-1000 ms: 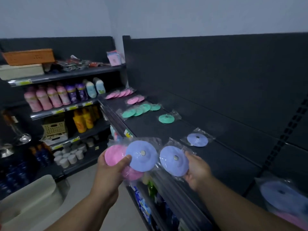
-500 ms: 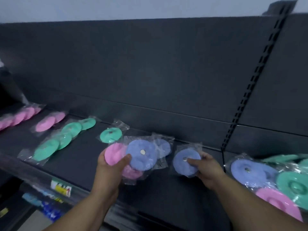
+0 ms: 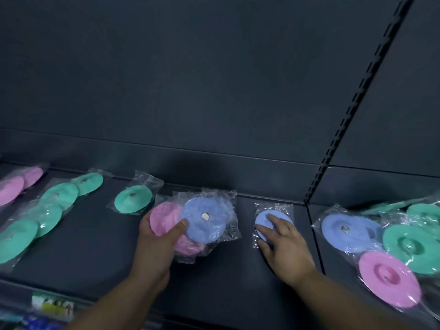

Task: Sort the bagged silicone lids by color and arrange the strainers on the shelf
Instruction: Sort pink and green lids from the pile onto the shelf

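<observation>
The right hand [image 3: 283, 244] has brought its blue lid [image 3: 262, 219] down flat onto the shelf [image 3: 226, 277]. Its fingers are now spread loosely over the bag rather than pinching it, so blue looks to be getting its own spot right of the greens. The left hand [image 3: 154, 244] grips a bundle [image 3: 204, 217] just above the shelf, one blue and two pink showing. Laid out, I count five green lids [image 3: 59, 195] (four overlapping, one alone) and two pink lids [image 3: 9, 190] far left. The unsorted heap [image 3: 388, 279] on the right shows roughly two blue, two green and one pink.
</observation>
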